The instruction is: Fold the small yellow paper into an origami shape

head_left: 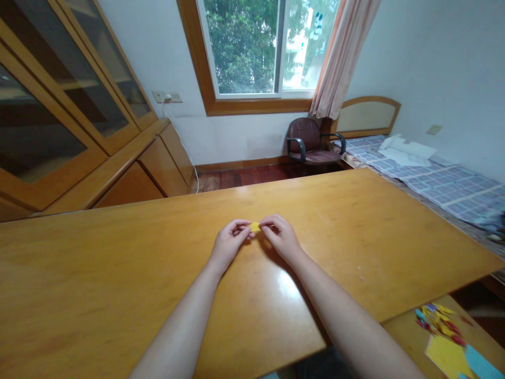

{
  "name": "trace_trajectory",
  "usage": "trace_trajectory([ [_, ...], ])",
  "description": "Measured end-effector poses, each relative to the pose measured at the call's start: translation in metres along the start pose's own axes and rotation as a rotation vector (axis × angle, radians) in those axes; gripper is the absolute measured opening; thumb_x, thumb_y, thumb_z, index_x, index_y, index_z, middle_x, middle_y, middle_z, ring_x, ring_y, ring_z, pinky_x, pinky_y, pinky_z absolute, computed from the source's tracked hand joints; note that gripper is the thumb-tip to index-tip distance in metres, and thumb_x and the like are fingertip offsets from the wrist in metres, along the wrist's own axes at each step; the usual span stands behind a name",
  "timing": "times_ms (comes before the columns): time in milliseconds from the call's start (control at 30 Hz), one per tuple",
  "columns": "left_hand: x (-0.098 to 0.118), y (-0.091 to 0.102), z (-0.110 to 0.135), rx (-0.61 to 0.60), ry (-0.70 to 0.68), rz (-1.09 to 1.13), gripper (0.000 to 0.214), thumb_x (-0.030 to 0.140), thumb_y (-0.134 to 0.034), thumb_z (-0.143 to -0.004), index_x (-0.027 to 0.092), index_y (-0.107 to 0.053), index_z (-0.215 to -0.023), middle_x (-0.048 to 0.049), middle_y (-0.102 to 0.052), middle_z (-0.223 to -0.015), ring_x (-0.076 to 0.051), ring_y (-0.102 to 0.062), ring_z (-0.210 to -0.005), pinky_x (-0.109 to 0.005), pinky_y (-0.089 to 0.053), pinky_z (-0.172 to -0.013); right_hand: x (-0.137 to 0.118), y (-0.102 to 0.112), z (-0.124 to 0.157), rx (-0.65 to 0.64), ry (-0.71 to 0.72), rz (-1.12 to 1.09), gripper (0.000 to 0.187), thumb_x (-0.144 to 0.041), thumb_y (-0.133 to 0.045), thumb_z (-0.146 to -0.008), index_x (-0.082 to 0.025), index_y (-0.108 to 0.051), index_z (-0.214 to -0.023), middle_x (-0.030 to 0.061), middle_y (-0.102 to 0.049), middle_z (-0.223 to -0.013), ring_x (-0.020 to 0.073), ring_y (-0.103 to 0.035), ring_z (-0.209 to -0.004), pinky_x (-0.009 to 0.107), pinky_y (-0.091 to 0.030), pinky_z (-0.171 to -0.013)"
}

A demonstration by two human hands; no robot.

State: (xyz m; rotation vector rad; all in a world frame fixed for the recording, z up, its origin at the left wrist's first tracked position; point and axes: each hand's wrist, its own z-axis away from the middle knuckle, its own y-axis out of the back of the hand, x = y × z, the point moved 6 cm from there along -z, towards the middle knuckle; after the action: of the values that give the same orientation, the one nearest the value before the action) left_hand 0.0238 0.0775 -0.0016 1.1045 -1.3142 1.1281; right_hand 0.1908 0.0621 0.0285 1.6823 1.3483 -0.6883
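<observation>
Holds one small yellow piece [254, 227], paper by its look, near the middle of the view, exactly between the left hand [231, 242] and the right hand [282, 239]. Grips the left end with the thumb and bent fingers of the left hand; pinches the right end with the thumb and fingertips of the right hand. Leaves only a short middle part uncovered, so cannot tell the full outline or the folds. Judging by this visible part, seems to lie with the long axis crosswise, from one hand to the other, and not pointing away from the body. Finds neither hand nearer: touches both, one at each end. Reaches in with both forearms from the near side, slanting inward to meet at the yellow piece, the left from the lower left and the right from the lower right. Shows no open palm on either side, only loosely curled fingers behind the pinching tips. Is over the wooden table [118, 273], well inside its edges, with a shadow under the right hand; cannot tell whether touching the wood or slightly raised. At the lower right, well apart from the hands, shows a heap of small coloured pieces [440, 322] on another wooden surface [408, 326], with a yellow sheet [445, 355] and a light blue sheet [483, 363] just beside. Has the right forearm [351, 310] nearer to this heap than the left one.
</observation>
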Motion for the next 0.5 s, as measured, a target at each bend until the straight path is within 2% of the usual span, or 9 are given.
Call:
trace_trajectory([
  [133, 0.002, 0.002, 0.0, 0.018, -0.025, -0.024, 0.032, 0.035, -0.072, -0.074, 0.014, -0.062, -0.097, -0.0021, -0.069, -0.073, -0.017, -0.069, -0.075, -0.028, -0.056, -0.07, 0.008, -0.004, 0.001, -0.027, -0.119, -0.034, 0.008, -0.023, -0.062, -0.084, -0.018, -0.067, -0.088, 0.005, -0.069, -0.089, 0.0165, -0.064, -0.083, 0.029, -0.051, -0.077],
  [333, 0.001, -0.001, 0.0, -0.021, -0.028, -0.024, 0.038, 0.038, -0.072, -0.074, 0.015, -0.06, -0.102, 0.0018, -0.065, -0.07, -0.017, -0.07, -0.074, -0.031, -0.057, -0.075, 0.022, -0.008, 0.004, -0.027, -0.236, -0.142, 0.018, -0.027, -0.067, -0.079, -0.018, -0.061, -0.093, 0.0036, -0.067, -0.086, 0.0155, -0.064, -0.078, 0.028, -0.051, -0.073],
  [500, -0.002, -0.003, 0.0, -0.034, 0.019, -0.028, 0.037, 0.042, -0.073, -0.072, 0.014, -0.065, -0.095, -0.0027, -0.07, -0.075, -0.017, -0.07, -0.073, -0.031, -0.058, -0.073, 0.026, -0.007, 0.003, 0.002, -0.269, -0.188, 0.022, -0.029, -0.067, -0.077, -0.018, -0.061, -0.095, 0.0036, -0.066, -0.085, 0.0153, -0.063, -0.078, 0.029, -0.051, -0.074],
])
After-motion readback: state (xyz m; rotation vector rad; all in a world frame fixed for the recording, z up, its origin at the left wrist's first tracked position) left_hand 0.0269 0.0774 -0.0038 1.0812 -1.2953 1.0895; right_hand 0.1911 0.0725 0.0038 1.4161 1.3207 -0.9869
